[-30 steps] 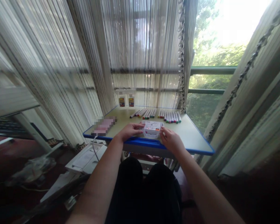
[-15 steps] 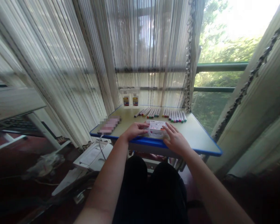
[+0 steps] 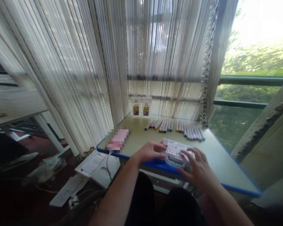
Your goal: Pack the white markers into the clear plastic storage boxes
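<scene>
A clear plastic case (image 3: 175,152) with a printed white label sits at the front edge of a small blue-rimmed table (image 3: 228,171). My left hand (image 3: 149,151) grips the case's left side with curled fingers. My right hand (image 3: 198,168) rests on its right side, fingers spread over the lid. Behind the case lie two rows of coloured markers (image 3: 174,127).
Two small clear boxes (image 3: 140,107) stand at the table's back against striped curtains. A pink blurred object (image 3: 118,142) lies at the table's left edge. White flat items and a cable (image 3: 97,164) lie on the dark floor at left. A window with a green rail (image 3: 252,81) is at right.
The view has swung to the left and down, so the table now sits right of centre. My right hand has shifted onto the case's right side and lid, fingers spread.
</scene>
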{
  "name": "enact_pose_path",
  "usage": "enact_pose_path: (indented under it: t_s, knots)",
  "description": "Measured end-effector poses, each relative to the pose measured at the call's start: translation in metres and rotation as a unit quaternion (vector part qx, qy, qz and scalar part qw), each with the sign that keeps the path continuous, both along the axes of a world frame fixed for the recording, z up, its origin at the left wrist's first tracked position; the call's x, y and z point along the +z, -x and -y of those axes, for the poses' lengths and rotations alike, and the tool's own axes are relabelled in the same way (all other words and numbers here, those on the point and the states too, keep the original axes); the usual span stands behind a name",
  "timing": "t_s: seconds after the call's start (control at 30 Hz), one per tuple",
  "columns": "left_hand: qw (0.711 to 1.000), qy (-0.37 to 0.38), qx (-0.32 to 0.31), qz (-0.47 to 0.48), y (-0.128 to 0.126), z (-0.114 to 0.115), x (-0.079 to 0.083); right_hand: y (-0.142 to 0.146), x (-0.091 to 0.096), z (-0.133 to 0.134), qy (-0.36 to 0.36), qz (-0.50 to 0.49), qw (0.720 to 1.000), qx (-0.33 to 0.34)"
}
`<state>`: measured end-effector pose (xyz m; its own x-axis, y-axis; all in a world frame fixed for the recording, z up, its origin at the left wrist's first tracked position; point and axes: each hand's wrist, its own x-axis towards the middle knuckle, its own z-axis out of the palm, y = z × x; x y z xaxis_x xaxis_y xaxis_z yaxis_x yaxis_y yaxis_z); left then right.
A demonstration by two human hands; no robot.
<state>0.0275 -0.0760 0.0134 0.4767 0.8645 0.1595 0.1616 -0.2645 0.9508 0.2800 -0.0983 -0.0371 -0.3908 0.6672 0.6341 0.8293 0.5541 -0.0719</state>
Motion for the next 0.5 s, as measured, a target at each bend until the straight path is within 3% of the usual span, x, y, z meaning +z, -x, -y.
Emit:
enact_pose_path:
  t_s: [0.07, 0.17, 0.27, 0.33, 0.4, 0.47, 0.5]
  knots:
    - [0.998, -0.029, 0.061, 0.003, 0.004, -0.003, 0.008, -0.003, -0.005, -0.003, -0.008, 0.026, 1.0, 0.005]
    - [0.972, -0.108, 0.198, 0.062, 0.024, -0.024, 0.036, -0.006, -0.009, -0.009, 0.002, 0.061, 0.997, 0.046]
    - [0.923, -0.147, 0.324, 0.147, 0.056, -0.067, 0.072, -0.006, -0.006, -0.015, -0.049, 0.052, 0.995, 0.064]
    - [0.879, -0.192, 0.413, 0.143, 0.079, -0.102, 0.087, -0.003, -0.002, -0.019, -0.063, 0.053, 0.991, 0.108]
    - [0.816, -0.215, 0.518, 0.138, 0.098, -0.136, 0.09, 0.003, 0.001, -0.025, -0.059, 0.034, 0.988, 0.135]
    - [0.756, -0.189, 0.616, 0.114, 0.112, -0.164, 0.08, 0.014, 0.004, -0.031, -0.049, 0.012, 0.988, 0.149]
    - [0.753, -0.164, 0.631, 0.086, 0.118, -0.176, 0.071, 0.021, 0.007, -0.035, -0.044, 0.004, 0.987, 0.153]
